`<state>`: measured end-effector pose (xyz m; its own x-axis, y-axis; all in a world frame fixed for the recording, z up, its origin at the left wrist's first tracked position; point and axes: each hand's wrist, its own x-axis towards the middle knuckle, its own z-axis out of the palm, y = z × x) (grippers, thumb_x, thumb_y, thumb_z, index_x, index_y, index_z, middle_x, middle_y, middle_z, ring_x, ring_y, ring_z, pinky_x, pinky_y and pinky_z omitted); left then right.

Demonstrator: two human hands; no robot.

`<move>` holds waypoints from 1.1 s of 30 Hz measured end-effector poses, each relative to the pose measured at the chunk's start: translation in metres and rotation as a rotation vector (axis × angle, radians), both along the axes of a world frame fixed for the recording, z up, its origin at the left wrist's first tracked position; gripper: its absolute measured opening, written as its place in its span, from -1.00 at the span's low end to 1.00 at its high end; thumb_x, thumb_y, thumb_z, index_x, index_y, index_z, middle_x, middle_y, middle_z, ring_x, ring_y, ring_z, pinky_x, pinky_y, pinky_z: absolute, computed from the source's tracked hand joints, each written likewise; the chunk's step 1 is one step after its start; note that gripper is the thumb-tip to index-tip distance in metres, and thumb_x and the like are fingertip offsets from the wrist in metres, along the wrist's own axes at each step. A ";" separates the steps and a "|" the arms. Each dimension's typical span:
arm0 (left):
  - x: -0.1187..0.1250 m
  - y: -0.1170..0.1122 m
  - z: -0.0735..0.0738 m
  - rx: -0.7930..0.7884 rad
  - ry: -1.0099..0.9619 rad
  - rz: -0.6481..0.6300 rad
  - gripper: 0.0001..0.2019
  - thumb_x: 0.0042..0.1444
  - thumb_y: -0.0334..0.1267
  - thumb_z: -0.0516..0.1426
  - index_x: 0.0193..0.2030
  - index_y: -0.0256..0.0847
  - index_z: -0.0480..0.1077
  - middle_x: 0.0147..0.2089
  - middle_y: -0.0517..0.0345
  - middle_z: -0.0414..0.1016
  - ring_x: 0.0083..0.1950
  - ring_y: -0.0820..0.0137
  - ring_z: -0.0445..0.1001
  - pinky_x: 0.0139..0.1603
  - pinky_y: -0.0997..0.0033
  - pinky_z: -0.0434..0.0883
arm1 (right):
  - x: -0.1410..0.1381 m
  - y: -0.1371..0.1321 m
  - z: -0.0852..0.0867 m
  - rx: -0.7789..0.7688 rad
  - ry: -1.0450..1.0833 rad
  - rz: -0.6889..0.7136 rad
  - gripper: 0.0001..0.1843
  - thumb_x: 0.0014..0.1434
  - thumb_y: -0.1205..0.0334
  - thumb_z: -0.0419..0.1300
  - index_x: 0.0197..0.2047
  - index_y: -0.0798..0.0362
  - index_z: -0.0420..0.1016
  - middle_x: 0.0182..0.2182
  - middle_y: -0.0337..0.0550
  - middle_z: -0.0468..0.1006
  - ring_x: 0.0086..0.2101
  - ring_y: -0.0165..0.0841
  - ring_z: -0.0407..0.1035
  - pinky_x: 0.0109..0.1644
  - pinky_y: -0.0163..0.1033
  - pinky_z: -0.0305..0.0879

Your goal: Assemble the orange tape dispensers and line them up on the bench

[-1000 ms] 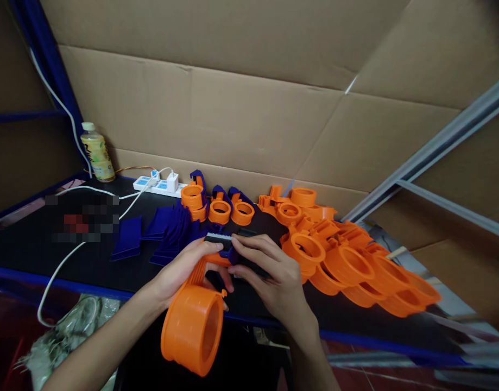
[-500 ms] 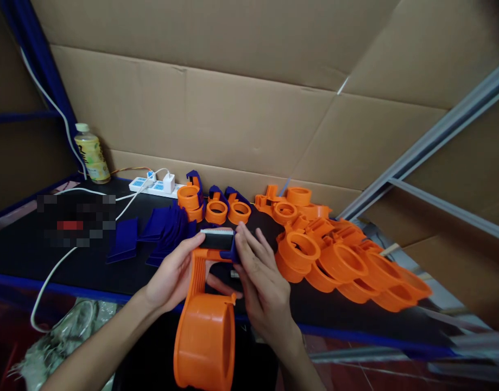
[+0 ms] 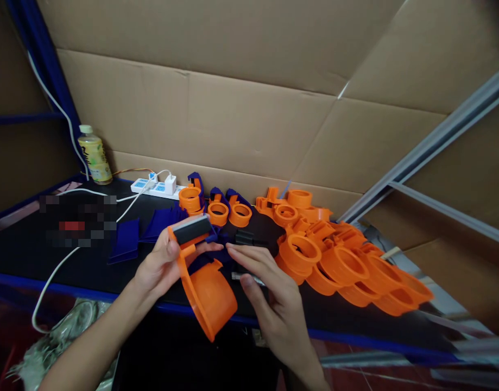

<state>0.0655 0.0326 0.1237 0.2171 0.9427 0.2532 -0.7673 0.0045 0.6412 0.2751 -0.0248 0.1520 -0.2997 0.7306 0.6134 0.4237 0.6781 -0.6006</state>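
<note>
Black tops the desk (image 3: 13, 247) in front of us, with a yellow-labelled bottle (image 3: 95, 158) upright by its back left corner. Along the back edge, to the right, we find a white power strip (image 3: 157, 188); nearer the front lie flat blue plates (image 3: 125, 240). Our left hand (image 3: 158, 266) is clamped on an orange dispenser (image 3: 214, 296), thumb in front, fingers behind, holding it over the front edge. Its black block (image 3: 192, 231) faces up; some blue shows at that block's right end, though we cannot tell how it is fixed. Half a second ago the dispenser stood straighter and our right hand (image 3: 273, 290) pressed against its end. Now it leans over, and the right hand is just beside it, thumb and fingers apart, with nothing visible in its grasp. We judge that pressing has paused, leaving the left hand alone to bear the weight. Orange frames (image 3: 347, 260) heap along the desk's right side.
</note>
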 end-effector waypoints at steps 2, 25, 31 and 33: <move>-0.005 0.002 0.000 -0.016 -0.010 0.061 -0.47 -0.17 -0.07 0.49 -0.04 -0.21 0.57 -0.03 -0.06 0.66 0.02 0.04 0.60 0.19 -0.10 0.47 | -0.005 -0.001 -0.001 -0.045 -0.016 0.030 -0.60 0.42 0.18 0.11 0.29 -0.14 0.43 0.18 -0.12 0.53 0.16 -0.22 0.42 0.23 -0.04 0.41; -0.034 0.011 0.026 -0.015 -0.088 -0.019 -0.26 0.12 0.36 0.12 0.17 -0.24 0.46 -0.10 -0.13 0.62 -0.08 0.07 0.62 0.02 0.02 0.56 | -0.070 0.030 -0.016 -0.553 0.241 0.178 -0.54 0.43 -0.06 0.03 -0.26 0.07 0.60 -0.42 -0.22 0.62 -0.49 -0.41 0.46 -0.43 -0.35 0.29; -0.050 0.016 0.041 -0.047 -0.240 0.062 -0.23 0.09 0.49 0.00 -0.01 -0.19 0.52 -0.25 0.04 0.57 -0.29 0.32 0.55 -0.35 0.42 0.57 | -0.064 0.052 -0.028 -0.312 -0.209 -0.295 -0.66 0.42 -0.01 0.05 -0.02 -0.04 0.58 -0.32 -0.19 0.66 -0.30 -0.28 0.55 -0.24 -0.26 0.28; -0.052 0.014 0.043 -0.061 -0.259 0.080 -0.21 0.13 0.51 -0.12 -0.04 -0.17 0.52 -0.22 0.08 0.58 -0.23 0.31 0.57 -0.33 0.45 0.57 | -0.062 0.057 -0.033 -0.307 -0.345 -0.370 -0.64 0.39 0.03 0.10 0.16 -0.06 0.47 -0.31 -0.21 0.65 -0.29 -0.25 0.55 -0.24 -0.24 0.26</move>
